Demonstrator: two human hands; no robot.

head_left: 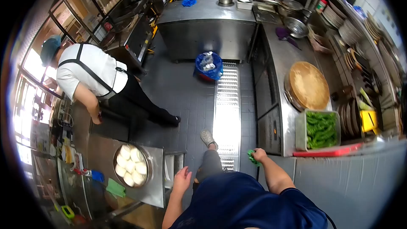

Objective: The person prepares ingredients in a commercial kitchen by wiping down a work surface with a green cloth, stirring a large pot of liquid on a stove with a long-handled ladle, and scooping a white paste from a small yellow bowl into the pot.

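My right hand [259,155] hangs at my right side, closed around a crumpled green cloth [253,157]. Free of any object, my left hand [182,180] is held low by my left leg with its fingers apart. Nearest to it is a steel counter [155,174], which carries a round metal pan [149,166] of white, rounded pieces that look like dough or buns [131,166]. A second green cloth [115,188] lies beside the pan.
A co-worker [93,68] leans over the left counter. A bin with a blue bag [209,65] stands on the floor by a metal drain grate [227,110]. The right counter [275,55] bears a round wooden board [308,85] and a tub of green peppers [322,129].
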